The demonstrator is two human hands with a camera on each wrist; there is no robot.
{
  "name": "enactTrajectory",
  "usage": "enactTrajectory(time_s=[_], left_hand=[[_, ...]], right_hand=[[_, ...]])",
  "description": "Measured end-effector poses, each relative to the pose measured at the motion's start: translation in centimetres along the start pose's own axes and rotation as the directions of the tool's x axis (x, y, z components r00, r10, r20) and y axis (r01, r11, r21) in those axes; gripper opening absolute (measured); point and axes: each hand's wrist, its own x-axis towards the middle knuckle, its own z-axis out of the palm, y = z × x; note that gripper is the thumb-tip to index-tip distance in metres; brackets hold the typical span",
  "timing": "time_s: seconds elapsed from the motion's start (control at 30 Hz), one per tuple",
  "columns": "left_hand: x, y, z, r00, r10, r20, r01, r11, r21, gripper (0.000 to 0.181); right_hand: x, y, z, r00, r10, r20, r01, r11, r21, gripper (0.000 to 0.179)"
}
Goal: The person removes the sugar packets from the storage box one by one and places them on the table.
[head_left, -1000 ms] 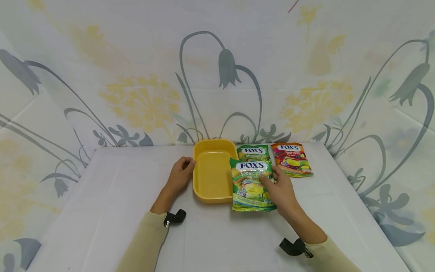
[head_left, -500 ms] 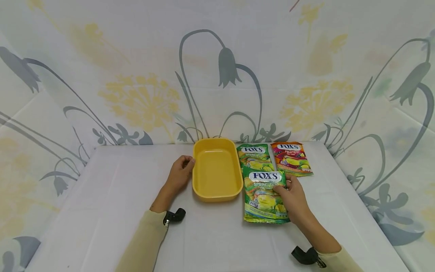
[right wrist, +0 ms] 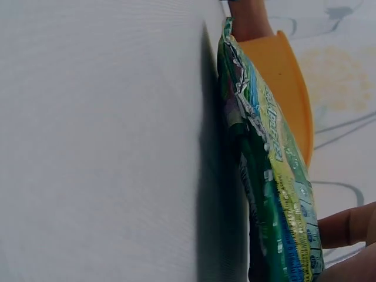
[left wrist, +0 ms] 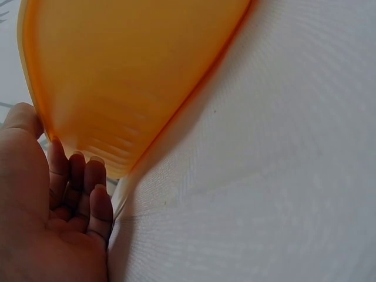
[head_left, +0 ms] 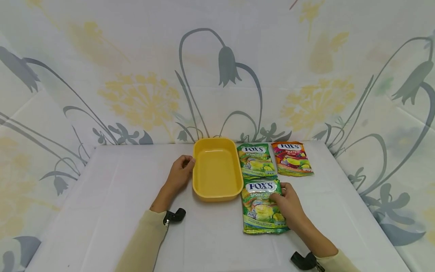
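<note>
A yellow plastic tray (head_left: 217, 170) lies on the table, its inside bare. At its left rim my left hand (head_left: 180, 170) holds on, thumb at the rim and fingers curled against the outer wall in the left wrist view. My right hand (head_left: 289, 202) pinches the right edge of a green Fox's Spring Tea candy bag (head_left: 261, 211), thumb on the printed front. The bag lies close over the table, right of the tray's near corner; its edge shows in the right wrist view (right wrist: 273, 176).
A second green Spring Tea candy bag (head_left: 256, 160) lies behind the held one, along the tray's right side. Further right is a red Fox's Fruits candy bag (head_left: 292, 158). A patterned cloth wall (head_left: 149, 75) rises at the table's back edge.
My right hand has moved the green candy bag from over the tray's right edge toward me and rightward, then lower. The rear green bag shows more fully. My left hand stays put.
</note>
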Motion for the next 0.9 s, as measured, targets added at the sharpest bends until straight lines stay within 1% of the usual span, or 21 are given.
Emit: enactTrajectory(time_s=[0.1, 0.2, 0.27, 0.33, 0.4, 0.47, 0.57, 0.6, 0.7, 0.8, 0.9], left_hand=[[0.1, -0.1, 0.2, 1.000, -0.016, 0.013, 0.016, 1.000, 0.001, 0.029], [0.3, -0.5, 0.4, 1.000, -0.012, 0.017, 0.012, 1.000, -0.015, 0.029], [0.4, -0.5, 0.4, 1.000, -0.004, 0.014, 0.004, 1.000, -0.022, 0.029], [0.4, -0.6, 0.5, 1.000, 0.005, 0.009, -0.004, 1.000, -0.030, 0.029], [0.3, -0.5, 0.5, 1.000, 0.009, 0.007, -0.009, 1.000, -0.027, 0.028], [0.3, -0.5, 0.5, 1.000, 0.013, 0.003, -0.013, 1.000, -0.019, 0.027], [0.3, -0.3, 0.4, 1.000, 0.021, -0.002, -0.021, 1.000, -0.003, 0.026], [0.2, -0.3, 0.4, 1.000, 0.023, -0.003, -0.022, 1.000, 0.003, 0.026], [0.2, -0.2, 0.4, 1.000, 0.027, -0.003, -0.027, 1.000, 0.010, 0.026], [0.2, -0.2, 0.4, 0.999, 0.033, -0.006, -0.033, 0.999, 0.012, 0.025], [0.2, -0.3, 0.4, 0.999, 0.038, -0.010, -0.038, 0.999, 0.012, 0.024]], right_hand=[[0.0, 0.4, 0.2, 1.000, 0.014, 0.007, -0.014, 1.000, -0.016, 0.058], [0.0, 0.5, 0.1, 1.000, 0.013, 0.005, -0.012, 0.998, -0.057, 0.059], [0.0, 0.4, -0.1, 1.000, -0.002, 0.002, 0.002, 0.993, -0.122, 0.060], [-0.1, 0.4, -0.3, 1.000, -0.029, 0.004, 0.029, 0.976, -0.215, 0.060], [-0.2, 0.3, -0.6, 0.997, -0.080, 0.006, 0.077, 0.937, -0.341, 0.059], [-0.4, 0.1, -1.0, 0.990, -0.138, 0.013, 0.129, 0.884, -0.448, 0.057], [-0.5, -0.2, -1.5, 0.976, -0.218, 0.017, 0.189, 0.801, -0.568, 0.051], [-0.5, -0.3, -1.6, 0.971, -0.239, 0.019, 0.204, 0.780, -0.592, 0.049], [-0.5, -0.6, -2.0, 0.957, -0.290, 0.020, 0.236, 0.734, -0.636, 0.043], [-0.3, -0.9, -2.4, 0.937, -0.349, 0.022, 0.273, 0.691, -0.669, 0.041], [0.1, -1.1, -2.8, 0.916, -0.401, 0.007, 0.296, 0.664, -0.687, 0.043]])
